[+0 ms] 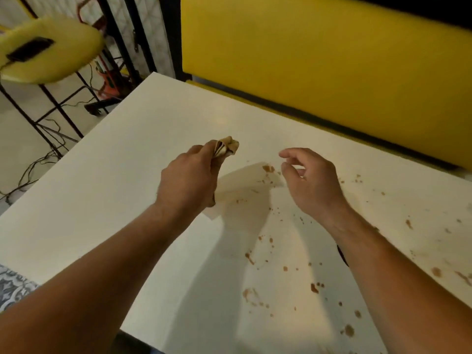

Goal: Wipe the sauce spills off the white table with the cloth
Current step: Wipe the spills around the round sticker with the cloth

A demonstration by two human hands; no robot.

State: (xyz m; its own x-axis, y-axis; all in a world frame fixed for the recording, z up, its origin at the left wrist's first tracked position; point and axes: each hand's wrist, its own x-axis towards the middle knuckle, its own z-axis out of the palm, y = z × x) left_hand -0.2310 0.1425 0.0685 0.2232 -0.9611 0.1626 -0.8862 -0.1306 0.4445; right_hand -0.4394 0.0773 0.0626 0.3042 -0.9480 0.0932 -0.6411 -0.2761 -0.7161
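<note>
The cloth (226, 147), bunched in the grip of the left hand (190, 178), hangs above the white surface (127, 154). The sauce spills (314, 287) lie rightward and nearer the person (the right hand (313, 180), loosely curled and empty, hovers closer to them).

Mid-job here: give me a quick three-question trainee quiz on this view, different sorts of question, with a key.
1. True or false: the right hand grips the cloth.
2. Where on the white table do most of the sauce spills lie?
A) on the person's left, beyond the cloth
B) on the person's right and near side
C) only along the far edge
3. Fill in: the stool seat past the table's left corner is coloured ____.

Key
1. False: the left hand holds the bunched cloth, and the right hand holds nothing.
2. B
3. yellow
</note>
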